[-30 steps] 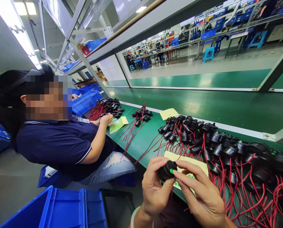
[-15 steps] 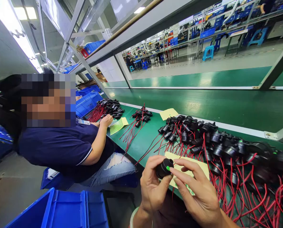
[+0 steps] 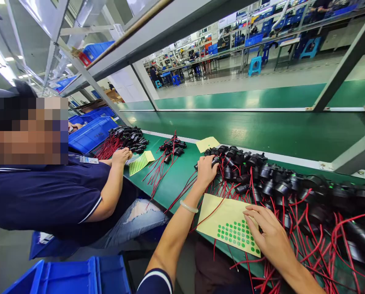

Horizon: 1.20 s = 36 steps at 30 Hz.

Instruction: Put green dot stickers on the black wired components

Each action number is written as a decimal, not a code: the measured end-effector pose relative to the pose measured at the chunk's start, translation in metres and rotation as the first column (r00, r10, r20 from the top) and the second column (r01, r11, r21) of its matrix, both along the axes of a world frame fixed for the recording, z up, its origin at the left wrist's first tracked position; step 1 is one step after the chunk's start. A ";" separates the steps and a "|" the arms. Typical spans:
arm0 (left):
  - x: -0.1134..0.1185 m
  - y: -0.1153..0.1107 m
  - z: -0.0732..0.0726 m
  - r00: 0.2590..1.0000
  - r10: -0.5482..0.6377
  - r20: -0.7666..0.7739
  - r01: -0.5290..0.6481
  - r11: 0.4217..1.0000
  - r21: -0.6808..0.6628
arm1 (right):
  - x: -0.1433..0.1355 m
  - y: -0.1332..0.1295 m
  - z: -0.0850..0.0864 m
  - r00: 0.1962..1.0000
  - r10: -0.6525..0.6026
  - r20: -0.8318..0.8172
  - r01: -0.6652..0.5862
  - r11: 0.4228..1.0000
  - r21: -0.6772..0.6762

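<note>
My left hand (image 3: 206,169) reaches to the left end of a pile of black cylindrical parts (image 3: 266,173) with red wires, its fingers curled round a black part there. Over the right side of a yellow sheet (image 3: 213,210) with rows of green round stickers (image 3: 235,231) is my right hand (image 3: 266,228), fingers apart and holding nothing. Red wires lie across the sheet's left part and hang past the table edge. Another yellow sheet (image 3: 207,143) lies behind my left hand.
At the left sits a person in a dark blue shirt (image 3: 47,200), hands at a sticker sheet (image 3: 141,162). Smaller piles of wired parts (image 3: 173,148) lie between us. Blue bins (image 3: 69,277) stand lower left; a metal frame post (image 3: 341,61) rises at right.
My left hand has moved forward from in front of me to the pile, and the black part with a green sticker is no longer between my hands. My right hand has come down over the sheet.
</note>
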<state>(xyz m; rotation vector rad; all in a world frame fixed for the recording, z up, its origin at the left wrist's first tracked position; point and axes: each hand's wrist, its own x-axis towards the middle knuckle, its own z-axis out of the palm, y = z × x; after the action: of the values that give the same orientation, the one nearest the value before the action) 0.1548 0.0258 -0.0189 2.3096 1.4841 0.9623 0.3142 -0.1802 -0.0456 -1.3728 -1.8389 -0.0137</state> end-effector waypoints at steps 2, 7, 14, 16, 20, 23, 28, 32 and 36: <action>0.007 0.011 -0.008 0.999 -0.029 -0.043 0.028 0.999 -0.025 | 0.002 0.000 -0.009 1.000 -0.012 0.026 0.013 0.999 -0.033; 0.000 -0.001 -0.001 0.996 -0.066 -0.066 0.065 0.998 -0.016 | 0.004 -0.002 -0.023 0.994 0.002 0.110 0.010 0.994 -0.108; -0.035 -0.095 0.016 0.929 -0.368 -0.029 0.369 0.928 0.060 | 0.004 -0.008 -0.034 0.971 0.053 0.234 -0.009 0.982 -0.188; -0.048 -0.110 0.013 0.936 -0.351 -0.011 0.351 0.934 0.074 | 0.004 -0.009 -0.036 0.963 0.054 0.262 0.000 0.980 -0.199; -0.072 -0.105 0.014 0.982 -0.187 -0.011 0.188 0.978 0.089 | 0.002 -0.009 -0.037 0.951 0.049 0.304 0.015 0.979 -0.203; -0.087 -0.078 0.019 0.997 -0.034 -0.066 0.041 0.994 0.097 | 0.002 -0.007 -0.038 0.944 0.050 0.326 0.014 0.982 -0.189; -0.102 -0.007 0.021 0.969 0.194 -0.151 -0.184 0.980 0.080 | 0.006 0.000 -0.045 0.931 0.078 0.358 -0.019 0.986 -0.164; -0.108 0.057 0.016 0.910 0.307 -0.280 -0.312 0.950 0.026 | 0.009 0.004 -0.056 0.925 0.082 0.371 -0.036 0.991 -0.131; -0.112 0.102 0.011 0.828 0.386 -0.407 -0.427 0.904 -0.011 | 0.012 0.004 -0.066 0.930 0.079 0.360 -0.057 0.996 -0.072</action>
<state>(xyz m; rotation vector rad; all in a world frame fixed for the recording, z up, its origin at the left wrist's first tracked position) 0.0429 0.1277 -0.0077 2.2474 2.2029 0.4890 0.3257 -0.1764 -0.1114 -1.4188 -2.2085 -0.1893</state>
